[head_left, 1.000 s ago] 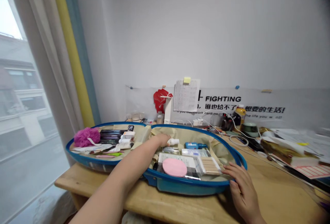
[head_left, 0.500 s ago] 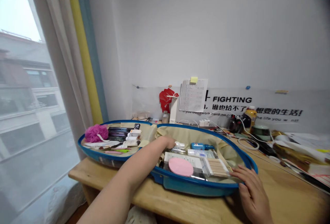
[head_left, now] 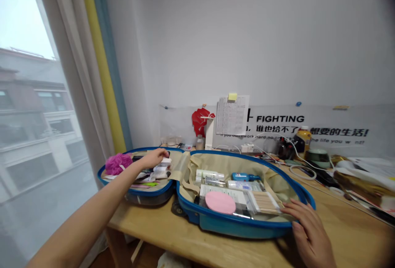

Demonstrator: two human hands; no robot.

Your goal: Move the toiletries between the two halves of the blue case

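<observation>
An open blue suitcase [head_left: 243, 227] lies with its two beige-lined halves side by side on a wooden table. My left hand [head_left: 155, 158] reaches into the left half, its fingers bent over the end of a black pack of slim sticks [head_left: 137, 158]. White tubes [head_left: 162, 169] lie right beside it, next to a purple bath puff [head_left: 117, 164]. My right hand [head_left: 310, 229] holds the right half's front rim, fingers over the edge and thumb outside. Near its fingertips lies a bag of cotton swabs [head_left: 263, 202].
The right half also holds a pink oval pad [head_left: 220, 202], a blue bottle [head_left: 245, 176] and white bottles [head_left: 210, 174]. Behind stand a white lamp [head_left: 209, 134] and a yellow bottle [head_left: 304, 138]. Cables [head_left: 304, 172] and clutter cover the table's right side. A curtained window is at left.
My left hand has left the white bottles in the right half and moved left to the black pack. My right hand stays at the rim. The view has shifted slightly.
</observation>
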